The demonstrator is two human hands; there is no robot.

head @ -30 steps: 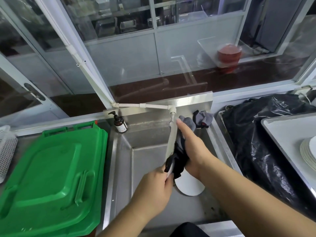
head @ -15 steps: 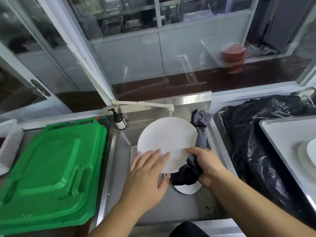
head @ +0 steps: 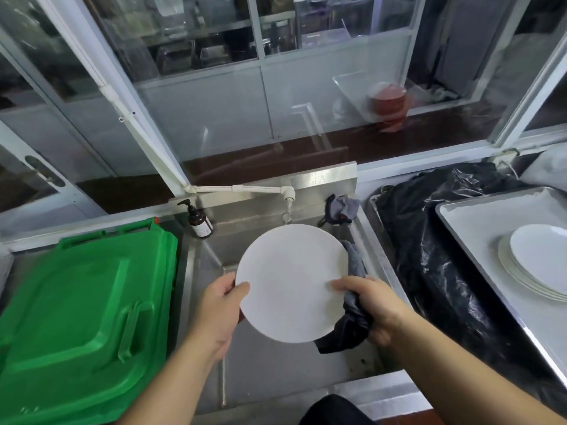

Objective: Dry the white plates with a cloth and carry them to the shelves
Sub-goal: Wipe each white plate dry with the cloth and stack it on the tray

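Observation:
A white plate [head: 290, 282] is held face up over the steel sink [head: 372, 271]. My left hand [head: 219, 308] grips its left rim, thumb on top. My right hand [head: 372, 308] grips the right rim together with a dark grey cloth [head: 352, 317], thumb lying on the plate's face. The cloth hangs below and runs up behind the plate's right edge. A stack of white plates [head: 540, 265] sits on a metal tray [head: 478, 237] at the right.
A green bin lid [head: 82, 317] lies left of the sink. A brown pump bottle [head: 198, 220] stands at the sink's back left, the tap [head: 287, 197] and another rag [head: 343, 208] behind. A black plastic bag [head: 435, 256] fills the space right of the sink.
The plate went from edge-on to flat and facing up. My left hand slid from lying on the plate's face to gripping its left rim. My right hand with the cloth moved to the right rim.

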